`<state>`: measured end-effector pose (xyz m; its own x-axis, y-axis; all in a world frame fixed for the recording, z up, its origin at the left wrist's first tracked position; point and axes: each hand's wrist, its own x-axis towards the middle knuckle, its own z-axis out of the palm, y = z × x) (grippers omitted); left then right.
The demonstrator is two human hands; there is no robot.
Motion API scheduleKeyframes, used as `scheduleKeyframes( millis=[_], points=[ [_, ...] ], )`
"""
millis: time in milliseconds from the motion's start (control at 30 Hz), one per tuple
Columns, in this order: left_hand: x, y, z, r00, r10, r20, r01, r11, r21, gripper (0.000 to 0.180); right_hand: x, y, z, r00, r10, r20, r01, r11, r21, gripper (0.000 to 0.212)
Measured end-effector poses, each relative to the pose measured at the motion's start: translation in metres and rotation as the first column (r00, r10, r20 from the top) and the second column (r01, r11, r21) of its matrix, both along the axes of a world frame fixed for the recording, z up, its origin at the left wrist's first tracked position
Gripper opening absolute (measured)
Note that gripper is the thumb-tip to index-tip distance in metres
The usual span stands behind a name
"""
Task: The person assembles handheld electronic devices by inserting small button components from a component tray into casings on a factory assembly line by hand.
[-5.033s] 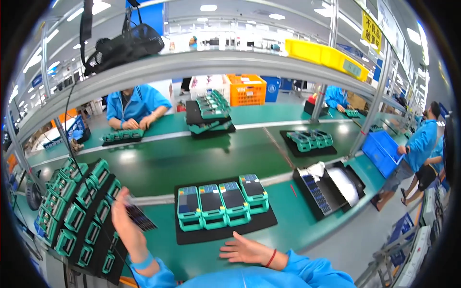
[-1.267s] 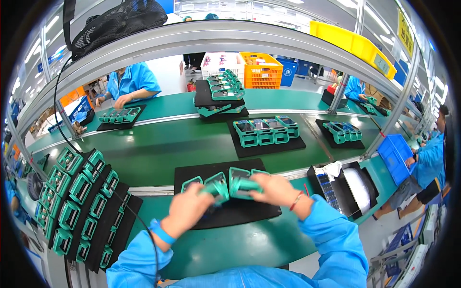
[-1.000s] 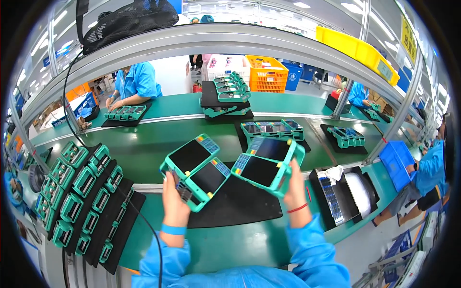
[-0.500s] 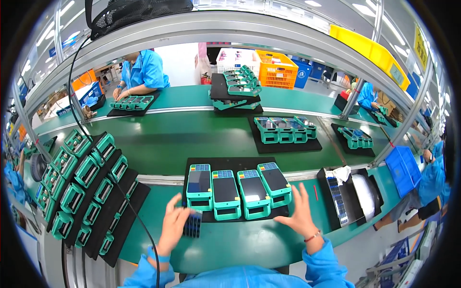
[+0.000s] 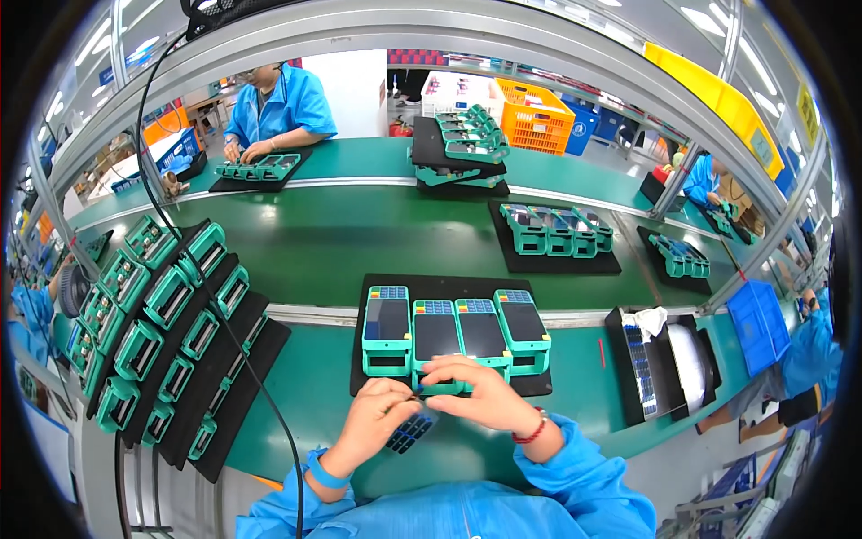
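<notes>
My left hand (image 5: 368,420) pinches a small clear sheet with dark blue rectangular patches (image 5: 409,434), held tilted over the bench edge. Close against it, my right hand (image 5: 485,397) has its fingers curled in, their tips meeting near the sheet's upper end. A tiny dark bit shows between the fingertips; what it is I cannot make out. Just beyond both hands, a black foam board (image 5: 361,382) carries a row of several green-cased card payment terminals (image 5: 388,321), keypads at the far end. My right hand partly covers the middle ones.
Stacked black boards of green casings (image 5: 171,296) rise at left, with a black cable (image 5: 238,337) hanging before them. Rightward lie a red stick (image 5: 602,353), a black box with patch sheets (image 5: 639,373) and a blue bin (image 5: 756,325). More terminals (image 5: 557,232) sit beyond; a co-worker (image 5: 283,112) works opposite.
My hands, apart before, have come together in front of the terminals. The left brought the sheet rightward, and the right moved in to meet it. The view has shifted slightly.
</notes>
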<state>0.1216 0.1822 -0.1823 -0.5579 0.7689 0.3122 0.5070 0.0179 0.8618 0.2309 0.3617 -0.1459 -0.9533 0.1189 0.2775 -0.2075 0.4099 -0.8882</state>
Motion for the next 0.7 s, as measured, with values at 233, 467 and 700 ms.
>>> scheduleKeyframes(
  millis=[233, 467, 700],
  points=[
    [-0.014, -0.021, -0.007, 0.554, 0.073, 0.829, -0.102, 0.995, -0.020, 0.028, -0.022, -0.024, -0.008, 0.928, -0.197, -0.317, 0.244, 0.963, 0.117, 0.012],
    [-0.032, -0.026, -0.011, 0.940, 0.215, -0.265, -0.241, 0.968, -0.071, 0.018, -0.085, -0.028, -0.055, 0.810, -0.450, -0.377, 0.561, 0.781, 0.274, 0.008],
    [-0.045, -0.019, -0.003, 0.763, 0.053, -0.644, -0.245, 0.946, -0.212, 0.022, -0.085, -0.028, -0.050, 0.811, -0.434, -0.392, 0.585, 0.603, 0.542, 0.009]
  ],
)
